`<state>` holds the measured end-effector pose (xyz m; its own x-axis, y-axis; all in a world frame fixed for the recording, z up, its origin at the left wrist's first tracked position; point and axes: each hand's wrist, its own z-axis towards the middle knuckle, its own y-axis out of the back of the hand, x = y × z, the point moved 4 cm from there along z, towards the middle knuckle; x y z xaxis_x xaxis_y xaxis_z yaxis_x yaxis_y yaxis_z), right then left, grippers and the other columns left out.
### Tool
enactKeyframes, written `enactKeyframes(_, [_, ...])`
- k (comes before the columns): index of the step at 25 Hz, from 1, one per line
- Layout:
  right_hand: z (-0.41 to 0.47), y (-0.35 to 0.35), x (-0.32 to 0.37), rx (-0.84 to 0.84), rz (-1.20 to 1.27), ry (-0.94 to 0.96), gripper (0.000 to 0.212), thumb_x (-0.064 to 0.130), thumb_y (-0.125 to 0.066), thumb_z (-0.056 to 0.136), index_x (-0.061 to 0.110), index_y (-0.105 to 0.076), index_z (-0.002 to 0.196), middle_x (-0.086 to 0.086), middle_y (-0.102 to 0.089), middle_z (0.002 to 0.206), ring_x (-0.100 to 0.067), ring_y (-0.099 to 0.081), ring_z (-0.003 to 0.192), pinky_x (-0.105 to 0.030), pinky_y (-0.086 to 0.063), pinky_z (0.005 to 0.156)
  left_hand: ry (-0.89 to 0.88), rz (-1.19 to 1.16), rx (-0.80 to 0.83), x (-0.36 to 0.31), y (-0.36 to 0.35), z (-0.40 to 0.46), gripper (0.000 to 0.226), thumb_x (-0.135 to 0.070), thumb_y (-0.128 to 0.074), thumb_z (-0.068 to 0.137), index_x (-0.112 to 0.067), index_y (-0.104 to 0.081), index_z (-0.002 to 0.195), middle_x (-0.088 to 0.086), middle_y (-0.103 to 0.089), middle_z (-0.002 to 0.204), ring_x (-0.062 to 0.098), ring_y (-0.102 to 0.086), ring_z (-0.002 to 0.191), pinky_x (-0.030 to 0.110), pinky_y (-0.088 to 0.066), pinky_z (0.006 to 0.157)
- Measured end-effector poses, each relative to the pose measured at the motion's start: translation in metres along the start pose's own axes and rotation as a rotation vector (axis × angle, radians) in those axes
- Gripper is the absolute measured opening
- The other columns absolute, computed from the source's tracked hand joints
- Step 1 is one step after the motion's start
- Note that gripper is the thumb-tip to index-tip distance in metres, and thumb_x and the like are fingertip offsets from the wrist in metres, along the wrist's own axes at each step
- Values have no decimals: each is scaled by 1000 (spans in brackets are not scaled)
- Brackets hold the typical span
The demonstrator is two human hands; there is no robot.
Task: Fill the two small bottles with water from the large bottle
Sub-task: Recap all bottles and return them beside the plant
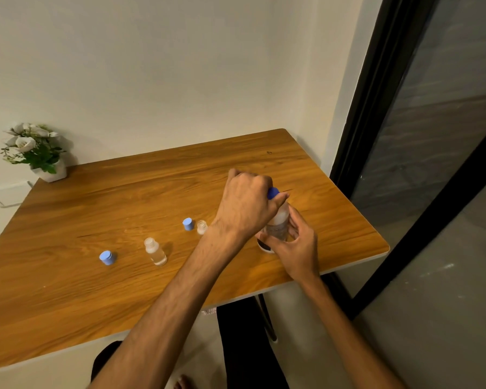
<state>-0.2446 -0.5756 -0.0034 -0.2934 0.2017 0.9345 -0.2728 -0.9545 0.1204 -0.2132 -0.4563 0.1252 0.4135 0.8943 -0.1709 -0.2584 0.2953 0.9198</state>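
Note:
The large clear bottle (279,223) stands upright near the right front edge of the wooden table (124,197). My right hand (293,245) grips its body from the near side. My left hand (247,203) reaches across and grips its dark blue cap (272,192). One small clear bottle (155,251) stands open left of centre, holding some water. A second small open bottle (202,227) stands just left of my left wrist. Light blue caps lie beside them, one (188,224) next to the second bottle, another (106,258) further left.
A white pot of artificial flowers (37,151) stands at the table's far left corner against the wall. A dark-framed glass door (404,136) runs along the right. Table legs (267,318) and the person's foot show below the front edge.

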Motion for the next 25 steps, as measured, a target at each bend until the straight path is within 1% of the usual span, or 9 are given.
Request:
enactKeyframes(4, [1,1,-6,19,8,-4,83,25,-97,70,25,-60,144,11,-75,124,-7,-73,110,-38,-66,88,-49,27,2,-3,2,4,46,-57,-57,102,-15,-76,106,3,-76,96,20,-67,101,38,-46,103])
enactKeyframes(8, [3,1,-4,46,26,0,82,25,-98,71,38,-58,142,17,-73,128,-4,-70,119,-30,-62,94,-146,-63,100,3,2,-2,37,-36,-60,104,-21,-69,136,3,-69,125,22,-56,126,39,-41,105])
enactKeyframes(11, [4,2,1,71,45,-20,80,29,-97,70,52,-58,136,20,-73,128,-4,-69,121,-27,-61,94,-186,-139,161,1,5,-4,45,-16,-59,96,-23,-68,139,0,-67,138,20,-52,134,42,-36,108])
enactKeyframes(14, [4,3,6,78,39,-22,76,33,-95,69,65,-58,127,27,-72,124,1,-68,118,-15,-57,90,-145,-185,108,-2,6,-8,50,-28,-62,94,-23,-63,144,1,-64,145,19,-52,138,42,-38,114])
enactKeyframes(15, [4,4,5,78,34,-24,76,31,-96,69,62,-59,128,24,-73,124,0,-69,118,-15,-57,89,-98,-191,60,-1,6,-8,48,-37,-64,96,-22,-64,142,2,-65,142,19,-54,136,41,-43,112])
enactKeyframes(17, [5,4,0,84,30,-31,78,26,-97,71,49,-60,136,17,-74,126,-3,-69,119,-18,-58,91,-14,-183,-19,2,6,-7,41,-45,-66,98,-18,-71,129,3,-66,126,19,-58,122,31,-48,93])
enactKeyframes(19, [7,4,-3,95,33,-41,82,26,-98,71,33,-60,143,14,-73,129,-4,-67,123,-22,-59,96,-40,-214,0,1,8,-6,26,-31,-65,100,-16,-76,118,2,-65,118,18,-60,113,26,-44,84])
enactKeyframes(22, [8,4,-6,114,24,-57,83,28,-98,71,23,-59,145,9,-73,130,-8,-68,124,-35,-61,100,-175,-268,85,-3,14,-7,27,-5,-61,87,-14,-80,104,2,-70,121,18,-61,118,36,-52,95])
enactKeyframes(25, [8,4,-6,109,18,-75,82,25,-98,71,25,-60,144,10,-73,129,-6,-68,122,-31,-61,99,-156,-282,34,-5,16,-7,28,-11,-63,88,-15,-78,111,2,-72,129,19,-61,127,48,-49,108])
